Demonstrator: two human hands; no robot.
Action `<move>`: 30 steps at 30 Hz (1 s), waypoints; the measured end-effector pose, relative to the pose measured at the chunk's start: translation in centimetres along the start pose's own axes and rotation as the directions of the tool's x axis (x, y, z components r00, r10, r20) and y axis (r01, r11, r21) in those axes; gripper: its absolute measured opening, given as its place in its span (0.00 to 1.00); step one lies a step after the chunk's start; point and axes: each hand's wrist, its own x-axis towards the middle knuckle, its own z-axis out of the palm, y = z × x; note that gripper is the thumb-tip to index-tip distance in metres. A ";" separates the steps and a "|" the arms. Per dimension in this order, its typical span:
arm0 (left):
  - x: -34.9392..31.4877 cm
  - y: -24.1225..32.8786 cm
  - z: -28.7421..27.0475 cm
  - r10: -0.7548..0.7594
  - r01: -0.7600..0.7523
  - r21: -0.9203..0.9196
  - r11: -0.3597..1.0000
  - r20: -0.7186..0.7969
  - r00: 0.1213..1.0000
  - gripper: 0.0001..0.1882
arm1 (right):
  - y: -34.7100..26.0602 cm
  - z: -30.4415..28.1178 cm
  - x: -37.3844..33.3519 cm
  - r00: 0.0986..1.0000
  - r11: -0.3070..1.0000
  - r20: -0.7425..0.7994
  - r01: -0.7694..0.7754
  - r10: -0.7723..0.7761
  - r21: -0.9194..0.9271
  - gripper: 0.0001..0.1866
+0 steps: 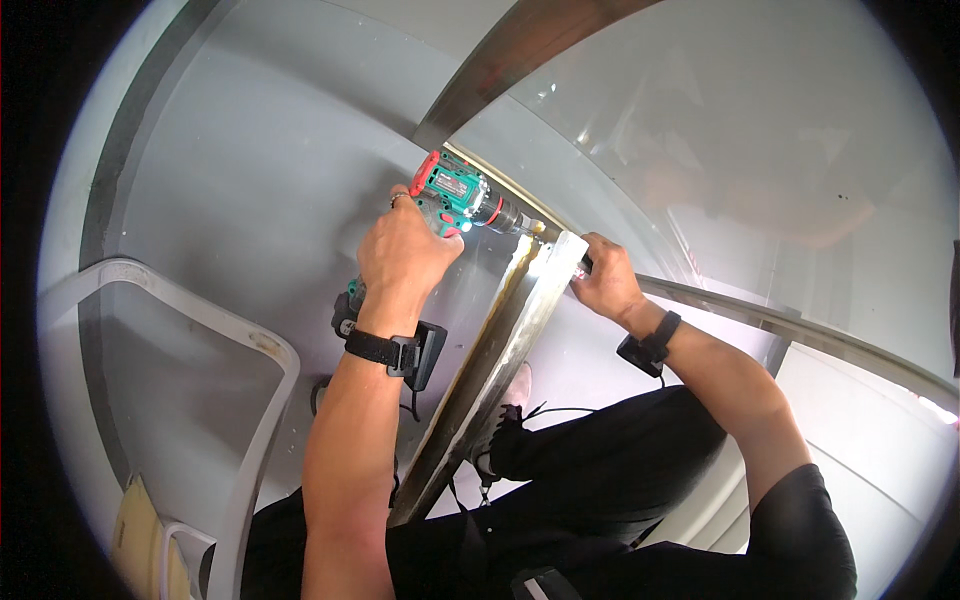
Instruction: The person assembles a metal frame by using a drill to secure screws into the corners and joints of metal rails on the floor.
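My left hand point(408, 250) is wrapped round the handle of a green and red cordless drill point(455, 190), and a light glows below its chuck. The drill's black chuck points right, its tip at the upper end of a metal bar point(510, 340). Light glares on that end, so I cannot tell whether the bit enters the metal. On the bar's other side my right hand point(606, 280) is closed, fingers curled against its end. A small dark thing shows at those fingers, too little of it to name.
The bar slants down between my legs. A large glossy panel point(740, 150) with a metal edge rail point(790, 325) fills the upper right. At left stands a white curved chair frame point(215, 318). Grey floor point(250, 150) lies beyond the drill. A yellowish piece point(150, 540) is at lower left.
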 end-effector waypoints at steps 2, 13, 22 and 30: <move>0.0 -0.1 0.0 -0.010 0.010 0.004 1.000 0.016 1.000 0.43 | -0.1 0.0 0.0 1.000 1.000 0.003 -0.005 0.005 0.021 0.15; 0.2 -0.9 0.2 0.071 -0.071 -0.001 0.997 -0.059 0.996 0.40 | -0.3 0.0 0.1 1.000 1.000 0.005 0.005 -0.005 0.025 0.16; -0.5 0.9 -0.7 0.060 -0.057 0.057 0.997 -0.057 0.997 0.34 | 0.3 0.4 -0.2 1.000 0.999 -0.023 0.014 -0.014 0.039 0.16; 0.0 -0.4 0.0 0.137 -0.136 0.033 0.990 -0.065 0.988 0.35 | 0.0 0.3 0.1 1.000 0.998 -0.018 0.003 -0.002 0.066 0.15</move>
